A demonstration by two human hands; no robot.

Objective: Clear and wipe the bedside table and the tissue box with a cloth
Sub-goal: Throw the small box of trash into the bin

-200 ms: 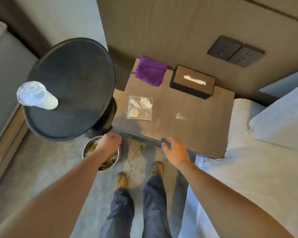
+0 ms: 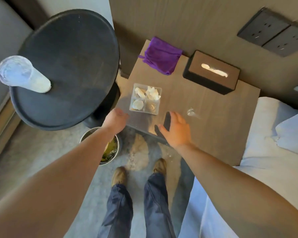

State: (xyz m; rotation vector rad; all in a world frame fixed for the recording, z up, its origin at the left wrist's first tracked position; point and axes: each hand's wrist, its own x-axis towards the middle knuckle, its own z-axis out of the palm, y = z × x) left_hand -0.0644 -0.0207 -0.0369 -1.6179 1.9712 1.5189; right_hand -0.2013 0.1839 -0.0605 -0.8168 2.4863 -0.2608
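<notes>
Right hand (image 2: 176, 131) hovers at the worktop's (image 2: 213, 138) near edge, fingers spread and empty; the left hand's (image 2: 116, 120) fingers I cannot tell. Purple cloth (image 2: 162, 54) and tissue box (image 2: 211, 72) sit at the far edge. A careless sweep could tip the clear tray (image 2: 145, 98) and spill it.

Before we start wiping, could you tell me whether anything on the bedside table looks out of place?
Yes: a crumpled clear wrapper lies loose on the table, right of the tray, and the tray holds crumpled white scraps. Both look like litter.
</notes>
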